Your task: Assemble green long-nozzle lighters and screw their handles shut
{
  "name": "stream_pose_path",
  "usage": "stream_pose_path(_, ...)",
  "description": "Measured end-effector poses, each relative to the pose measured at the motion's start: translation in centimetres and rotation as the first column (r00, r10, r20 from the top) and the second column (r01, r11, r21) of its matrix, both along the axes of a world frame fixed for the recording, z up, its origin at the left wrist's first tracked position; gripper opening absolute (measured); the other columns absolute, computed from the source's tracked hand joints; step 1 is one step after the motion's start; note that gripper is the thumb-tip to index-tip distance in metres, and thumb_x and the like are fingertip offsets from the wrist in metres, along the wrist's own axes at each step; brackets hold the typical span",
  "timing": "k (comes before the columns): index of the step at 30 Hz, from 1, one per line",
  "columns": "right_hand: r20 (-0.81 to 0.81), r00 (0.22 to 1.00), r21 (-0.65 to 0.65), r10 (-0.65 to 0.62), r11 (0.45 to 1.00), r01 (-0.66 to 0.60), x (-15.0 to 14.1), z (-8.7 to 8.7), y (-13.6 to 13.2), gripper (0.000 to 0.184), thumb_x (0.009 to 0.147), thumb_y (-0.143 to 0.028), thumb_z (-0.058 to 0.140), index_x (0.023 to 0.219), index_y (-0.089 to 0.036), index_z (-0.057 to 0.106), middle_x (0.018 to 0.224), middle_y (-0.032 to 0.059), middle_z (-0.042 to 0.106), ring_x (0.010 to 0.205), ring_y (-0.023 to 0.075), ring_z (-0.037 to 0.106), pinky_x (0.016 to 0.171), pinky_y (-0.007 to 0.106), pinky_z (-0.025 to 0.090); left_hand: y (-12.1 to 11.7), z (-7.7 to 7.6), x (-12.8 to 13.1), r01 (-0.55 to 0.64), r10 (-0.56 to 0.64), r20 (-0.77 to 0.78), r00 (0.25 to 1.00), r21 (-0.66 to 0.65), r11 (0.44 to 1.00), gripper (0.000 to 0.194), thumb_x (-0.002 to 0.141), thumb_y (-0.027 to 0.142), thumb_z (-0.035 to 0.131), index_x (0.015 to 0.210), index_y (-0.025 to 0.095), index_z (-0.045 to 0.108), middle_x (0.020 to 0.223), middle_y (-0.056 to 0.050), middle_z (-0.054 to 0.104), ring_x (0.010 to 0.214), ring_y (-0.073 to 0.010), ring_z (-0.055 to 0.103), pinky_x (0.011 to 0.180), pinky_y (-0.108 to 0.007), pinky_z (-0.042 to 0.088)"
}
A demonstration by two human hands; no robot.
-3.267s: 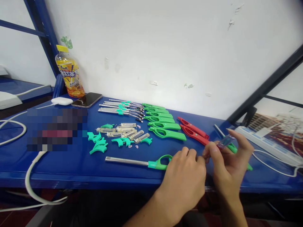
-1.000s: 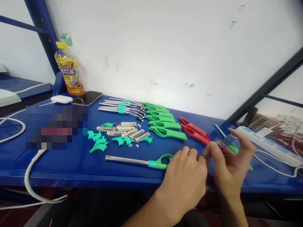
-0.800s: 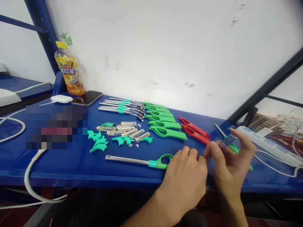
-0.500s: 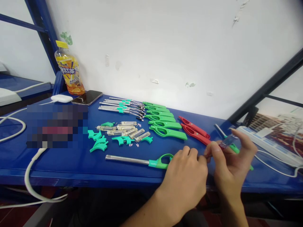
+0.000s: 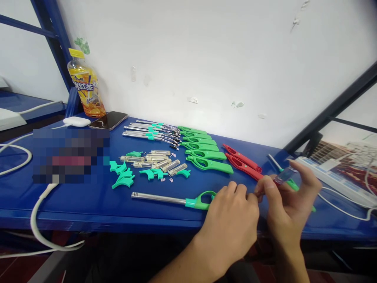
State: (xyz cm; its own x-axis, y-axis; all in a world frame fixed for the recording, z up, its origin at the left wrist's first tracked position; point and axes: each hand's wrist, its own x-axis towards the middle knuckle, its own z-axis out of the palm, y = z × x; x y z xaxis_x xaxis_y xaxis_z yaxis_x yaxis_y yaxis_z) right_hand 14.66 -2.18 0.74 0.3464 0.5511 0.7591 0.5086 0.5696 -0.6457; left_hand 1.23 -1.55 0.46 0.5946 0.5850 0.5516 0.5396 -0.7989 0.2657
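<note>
Curled fingers of my left hand [image 5: 232, 222] wrap the handle end of a green gas lighter [image 5: 202, 200] and hide most of it. Its metal tube points left along the table's front. My right hand [image 5: 287, 204], closed, grips a small screwdriver [image 5: 286, 175] with a see-through, purple-tinted handle. Its shaft and tip are hidden by my fingers. The fingertips of both hands meet or nearly meet. Behind my left hand lie several green handle shells [image 5: 210, 162] and two red handle shells [image 5: 244, 167]. Another lighter [image 5: 293, 184] lies partly behind my right hand.
Left of centre are clear fuel tanks [image 5: 173, 168], teal triggers [image 5: 123, 180] and wired metal tubes [image 5: 141, 135]. A phone [image 5: 108, 120] and a tea bottle [image 5: 86, 88] stand at the back left. A power strip [image 5: 330, 179] and cables are at right; a wall closes the back.
</note>
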Motion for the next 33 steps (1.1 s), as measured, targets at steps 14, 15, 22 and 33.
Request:
stream_pose_path(14,-0.015,1.0,0.011,0.011,1.0,-0.011,0.08,-0.02,0.17,0.049,0.096,-0.027,0.075,0.14,-0.035,0.055,0.095,-0.0023,0.057,0.063,0.0109,0.059,0.056,0.026,0.049,0.05,0.03,-0.09,0.01,-0.01,-0.002,1.0,0.008,1.0,0.009,0.102,0.013,0.056,0.101,0.016,0.064,0.097,-0.006,0.065,0.096,-0.0253,0.061,0.081,-0.038,0.057)
stream_pose_path(15,-0.012,1.0,0.013,0.011,1.0,-0.01,0.08,-0.02,0.15,0.049,0.096,-0.027,0.075,0.14,-0.035,0.056,0.095,-0.0022,0.056,0.064,0.0106,0.059,0.056,0.026,0.049,0.04,0.04,-0.08,0.011,-0.011,-0.001,1.0,0.008,1.0,0.009,0.102,0.013,0.056,0.1,0.016,0.065,0.097,-0.006,0.065,0.095,-0.0253,0.061,0.081,-0.038,0.057)
stream_pose_path(22,-0.013,1.0,0.007,-0.003,1.0,0.003,-0.16,0.09,0.01,0.049,0.096,-0.027,0.075,0.141,-0.038,0.058,0.111,0.001,0.054,0.066,0.0092,0.06,0.056,0.026,0.051,-0.15,0.07,-0.11,0.002,-0.002,0.008,1.0,0.019,1.0,0.009,0.1,0.013,0.057,0.101,0.015,0.065,0.096,-0.006,0.065,0.094,-0.0257,0.061,0.081,-0.039,0.058)
stream_pose_path(33,0.024,0.999,0.057,-0.037,0.998,0.035,0.34,0.11,0.33,0.054,0.09,-0.026,0.078,0.137,-0.048,0.063,0.127,0.002,0.051,0.062,0.0098,0.06,0.05,0.029,0.054,0.01,0.03,-0.21,0.011,-0.012,0.026,1.0,0.026,1.0,0.008,0.098,0.011,0.059,0.101,0.015,0.065,0.095,-0.006,0.064,0.093,-0.0254,0.061,0.078,-0.038,0.057)
